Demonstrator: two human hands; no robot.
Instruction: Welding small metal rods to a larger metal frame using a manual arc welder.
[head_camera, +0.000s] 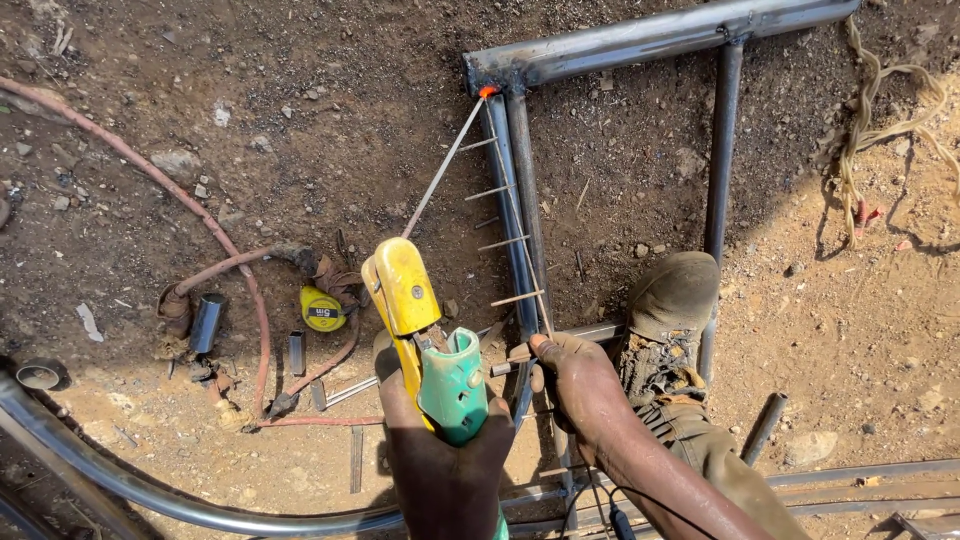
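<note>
I watch the left hand (445, 470) with its fingers clamped round the green-and-yellow welding electrode holder (425, 340), tilted so the thin grey rod (445, 165) reaches to the glowing orange tip (487, 91) at the corner joint of the grey steel tube frame (640, 40) lying on the dirt. The right hand (575, 385) grips a frame bar, fingers closed on it, likely steadying it, and a dusty boot (665, 320) pins it beside. A yellow tape measure (322, 309) lies near a reddish hose (200, 215).

harsh sunlight, hard shadows, sharp focus
</note>
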